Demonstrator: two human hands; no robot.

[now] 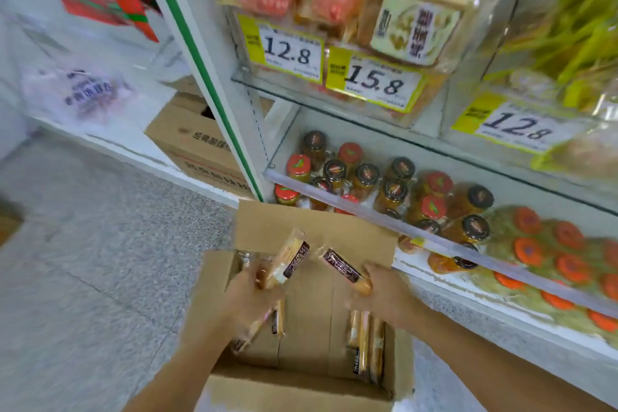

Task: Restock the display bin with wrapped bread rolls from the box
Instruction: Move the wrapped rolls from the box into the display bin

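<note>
Wrapped bread rolls [290, 259] rise out of an open cardboard box [301, 385] at lower centre of the frame, clutched in both hands. The left hand [249, 303] is closed around several rolls, one angled up toward the box's raised flap; the right hand [384, 294] is clamped on a single roll [346, 269] with a dark label. More rolls [366, 341] stand on end in the box's lower-right corner. Above and to the right, a shelf holds lidded jars [394, 192]; higher still, yellow-edged price tags [378, 82] front bagged bread. Another carton [197, 144] sits at centre left on the speckled floor [93, 261].
</note>
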